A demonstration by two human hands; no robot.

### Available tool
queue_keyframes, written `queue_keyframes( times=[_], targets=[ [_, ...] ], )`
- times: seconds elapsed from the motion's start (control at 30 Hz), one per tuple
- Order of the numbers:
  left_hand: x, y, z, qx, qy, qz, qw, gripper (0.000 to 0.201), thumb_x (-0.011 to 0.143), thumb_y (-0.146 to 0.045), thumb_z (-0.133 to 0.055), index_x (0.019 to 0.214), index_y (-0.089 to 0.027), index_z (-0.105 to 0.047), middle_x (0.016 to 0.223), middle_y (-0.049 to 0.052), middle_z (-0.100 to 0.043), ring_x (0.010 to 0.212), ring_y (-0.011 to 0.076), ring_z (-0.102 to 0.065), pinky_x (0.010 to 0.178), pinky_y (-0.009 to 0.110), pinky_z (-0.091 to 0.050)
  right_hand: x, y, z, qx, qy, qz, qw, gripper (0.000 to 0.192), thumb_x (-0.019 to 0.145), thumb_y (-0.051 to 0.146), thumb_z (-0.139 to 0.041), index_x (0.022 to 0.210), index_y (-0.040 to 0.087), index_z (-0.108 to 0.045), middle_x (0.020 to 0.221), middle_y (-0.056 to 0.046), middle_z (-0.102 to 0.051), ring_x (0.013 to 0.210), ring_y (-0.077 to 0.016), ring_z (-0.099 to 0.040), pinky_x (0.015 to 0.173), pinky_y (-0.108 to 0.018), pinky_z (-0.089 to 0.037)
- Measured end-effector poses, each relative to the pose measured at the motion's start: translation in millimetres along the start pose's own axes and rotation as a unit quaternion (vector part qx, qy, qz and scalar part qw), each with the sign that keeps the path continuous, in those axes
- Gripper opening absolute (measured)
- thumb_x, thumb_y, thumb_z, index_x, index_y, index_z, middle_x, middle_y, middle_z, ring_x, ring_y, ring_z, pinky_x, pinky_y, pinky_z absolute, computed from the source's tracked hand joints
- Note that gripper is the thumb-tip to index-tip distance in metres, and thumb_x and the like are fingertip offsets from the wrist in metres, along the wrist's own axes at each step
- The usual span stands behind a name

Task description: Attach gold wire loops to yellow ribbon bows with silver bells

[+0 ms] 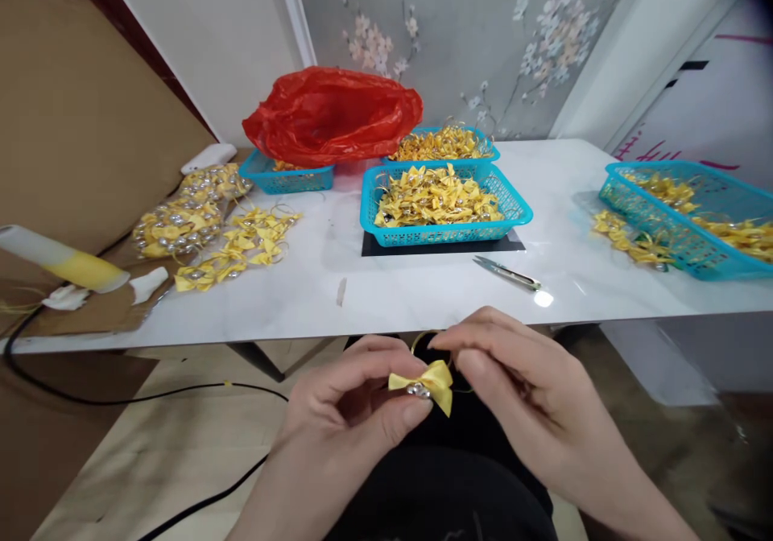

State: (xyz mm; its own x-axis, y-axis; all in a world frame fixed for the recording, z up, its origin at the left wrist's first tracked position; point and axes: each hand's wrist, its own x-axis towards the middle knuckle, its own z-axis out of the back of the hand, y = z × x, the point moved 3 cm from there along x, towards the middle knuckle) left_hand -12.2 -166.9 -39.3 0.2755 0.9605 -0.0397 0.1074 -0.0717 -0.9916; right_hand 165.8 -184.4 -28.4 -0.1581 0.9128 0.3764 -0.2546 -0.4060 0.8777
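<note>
A tiny yellow ribbon bow (430, 382) is being pinched over the lap by the left hand (350, 412), while its thin loop is being fingered by the right hand (519, 380). Probably featherlight, floppy and crushable, so best gripped at the beaded knot. Nearby, snips (506, 274) are lying on the surface (423, 291).

A: Bright, even light throughout; one small hard glare spot on the white desk (423, 291), just beside the scissors (507, 274).

B: Shadows?

A: Soft ones, under the nearest basket (444, 203) and below the desk edge, where the floor looks dimmer.

B: Sharpness?

A: Centre fairly crisp. The edges bend with wide-angle distortion, the far right smears, and the top right corner goes dark.
</note>
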Motion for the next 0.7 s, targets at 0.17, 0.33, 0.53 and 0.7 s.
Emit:
queue_keyframes(
  times=[0.17, 0.33, 0.53, 0.7],
  targets=[
    [-1.2, 14.2, 0.7, -0.261, -0.027, 0.175, 0.949, 0.024, 0.062, -0.019, -0.093, 0.083, -0.022, -0.083, 0.081, 0.001, -0.079, 0.072, 0.0098, -0.073, 0.069, 0.013, -0.06, -13.4, -7.1, -2.7, 0.039, -0.057, -0.012, 0.998, 0.034, 0.102, 0.012, -0.044, 0.128, 0.031, -0.056, 0.087, 0.003, -0.062, 0.062, -0.0077, -0.054, 0.054, -0.019, -0.045],
    [-0.2, 21.6, -2.0, -0.424, -0.073, 0.253, 0.867, 0.034, 0.053, -0.006, -0.096, 0.083, -0.013, -0.082, 0.081, 0.007, -0.081, 0.071, 0.0117, -0.076, 0.069, 0.012, -0.061, -14.9, -1.8, -11.6, 0.008, -0.064, 0.003, 0.998, 0.025, 0.099, 0.006, -0.047, 0.108, 0.026, -0.058, 0.074, 0.006, -0.063, 0.057, -0.0069, -0.057, 0.056, -0.017, -0.048],
    [4.3, 19.2, -6.3, -0.529, -0.013, 0.231, 0.817, 0.027, 0.069, 0.001, -0.085, 0.094, -0.009, -0.08, 0.087, 0.01, -0.08, 0.073, 0.0113, -0.076, 0.071, 0.012, -0.062, 5.3, 15.4, -15.9, -0.081, -0.119, 0.125, 0.982, 0.022, 0.094, 0.001, -0.053, 0.093, 0.013, -0.072, 0.086, -0.005, -0.06, 0.072, -0.0095, -0.06, 0.062, -0.018, -0.051],
    [7.9, 15.7, -5.5, -0.576, 0.014, 0.206, 0.791, 0.025, 0.075, 0.009, -0.073, 0.092, -0.007, -0.078, 0.086, 0.013, -0.079, 0.074, 0.0124, -0.077, 0.071, 0.011, -0.061, 9.7, 17.8, -22.6, -0.117, -0.167, 0.14, 0.969, 0.021, 0.096, 0.01, -0.055, 0.09, 0.013, -0.076, 0.08, -0.004, -0.053, 0.065, -0.0103, -0.054, 0.053, -0.021, -0.048]
  ],
)
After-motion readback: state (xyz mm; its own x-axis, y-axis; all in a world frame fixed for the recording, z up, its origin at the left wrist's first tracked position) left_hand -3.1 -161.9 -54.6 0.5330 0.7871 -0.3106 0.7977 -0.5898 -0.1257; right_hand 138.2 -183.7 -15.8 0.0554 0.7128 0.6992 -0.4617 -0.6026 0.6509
